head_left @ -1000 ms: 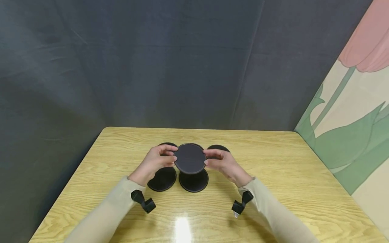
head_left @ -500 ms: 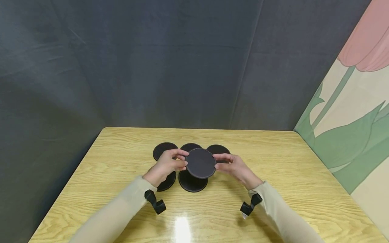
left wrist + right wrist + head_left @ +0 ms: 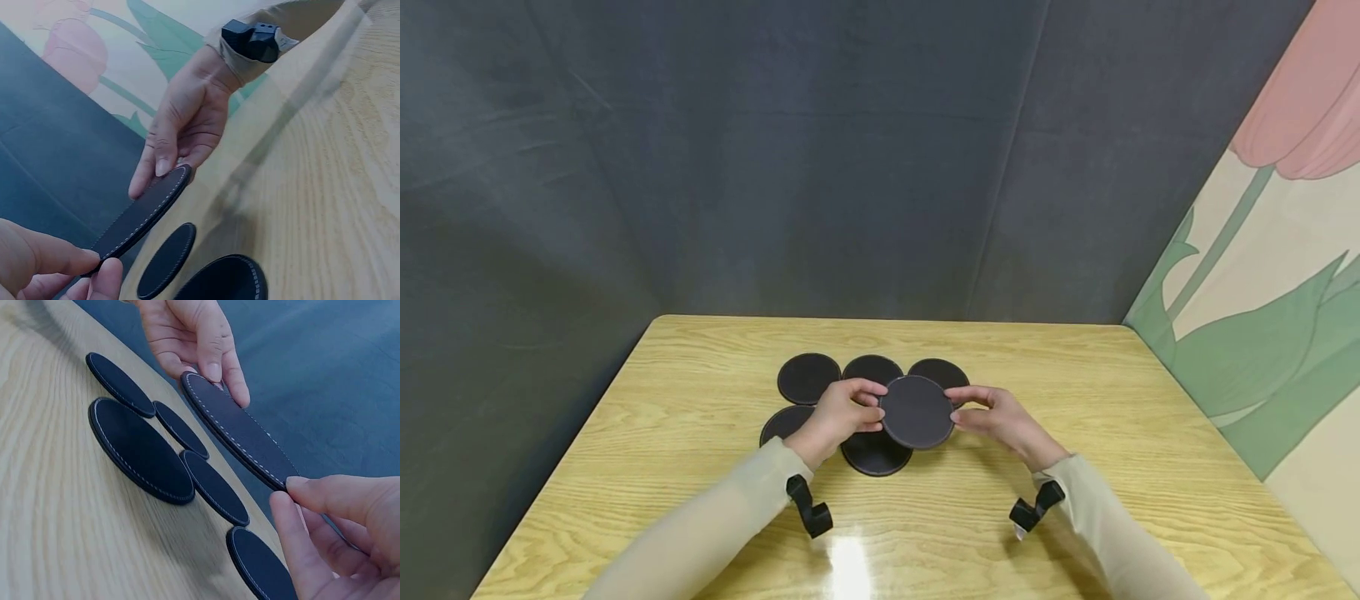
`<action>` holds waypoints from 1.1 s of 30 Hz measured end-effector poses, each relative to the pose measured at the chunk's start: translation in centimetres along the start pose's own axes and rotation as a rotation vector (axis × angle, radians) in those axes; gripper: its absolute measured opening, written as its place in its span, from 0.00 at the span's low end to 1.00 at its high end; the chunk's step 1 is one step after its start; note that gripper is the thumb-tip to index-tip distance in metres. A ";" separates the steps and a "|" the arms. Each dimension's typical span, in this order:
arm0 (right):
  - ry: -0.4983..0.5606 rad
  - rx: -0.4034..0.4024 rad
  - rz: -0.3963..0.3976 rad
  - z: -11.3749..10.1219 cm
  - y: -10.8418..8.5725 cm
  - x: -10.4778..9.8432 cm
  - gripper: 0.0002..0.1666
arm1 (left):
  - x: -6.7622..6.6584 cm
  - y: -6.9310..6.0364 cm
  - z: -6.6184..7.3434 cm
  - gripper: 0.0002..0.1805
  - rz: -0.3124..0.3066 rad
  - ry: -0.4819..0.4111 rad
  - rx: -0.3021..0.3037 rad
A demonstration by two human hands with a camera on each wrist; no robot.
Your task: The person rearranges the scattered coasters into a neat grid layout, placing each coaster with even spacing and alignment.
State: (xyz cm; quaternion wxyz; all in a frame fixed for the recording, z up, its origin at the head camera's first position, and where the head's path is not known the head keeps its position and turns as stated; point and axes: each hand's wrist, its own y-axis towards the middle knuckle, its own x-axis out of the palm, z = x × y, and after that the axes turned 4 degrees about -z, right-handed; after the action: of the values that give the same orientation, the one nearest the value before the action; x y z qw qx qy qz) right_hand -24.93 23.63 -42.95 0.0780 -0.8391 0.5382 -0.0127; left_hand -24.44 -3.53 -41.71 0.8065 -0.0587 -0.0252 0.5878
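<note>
A round black coaster (image 3: 917,412) with pale stitching round its edge is held up over the table by both hands. My left hand (image 3: 837,418) pinches its left edge between thumb and fingers. Opposite, my right hand (image 3: 1004,427) pinches the right edge in the same way. In the right wrist view the coaster (image 3: 240,434) is apart from the matching ones lying below it. Beneath it in the head view, a front coaster (image 3: 877,455) is partly covered. Another front coaster (image 3: 784,422) lies behind my left wrist, partly hidden.
Along the back lie a left coaster (image 3: 808,379), a middle coaster (image 3: 871,367) and a right coaster (image 3: 937,370), flat on the wooden table (image 3: 700,400). A dark cloth (image 3: 850,167) hangs behind the table. A tulip-patterned curtain (image 3: 1262,358) stands at the right.
Both hands have carried the coaster to the right and a little toward the front edge. The back left and middle coasters are now less covered. Those on the table have stayed in place.
</note>
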 end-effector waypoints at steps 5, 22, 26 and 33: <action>0.026 0.019 -0.004 0.5 -0.5 -0.8 0.28 | 0.8 0.2 -0.6 0.17 -0.029 0.003 0.003; 0.025 0.063 -0.011 2.7 -2.1 -2.2 0.27 | 3.2 0.7 -2.3 0.17 -0.063 0.041 -0.026; 0.047 0.064 -0.009 2.9 -2.4 -2.3 0.27 | 3.6 0.9 -2.5 0.16 -0.048 0.075 -0.028; 0.074 0.062 0.001 3.3 -2.8 -2.7 0.24 | 4.3 1.0 -2.6 0.16 -0.043 0.111 -0.007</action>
State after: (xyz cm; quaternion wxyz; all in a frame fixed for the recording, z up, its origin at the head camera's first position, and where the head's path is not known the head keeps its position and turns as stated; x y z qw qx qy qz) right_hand -23.21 27.55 -45.63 0.0841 -0.8348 0.5407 -0.0604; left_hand -23.74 0.67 -44.58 0.8190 -0.0935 0.0165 0.5659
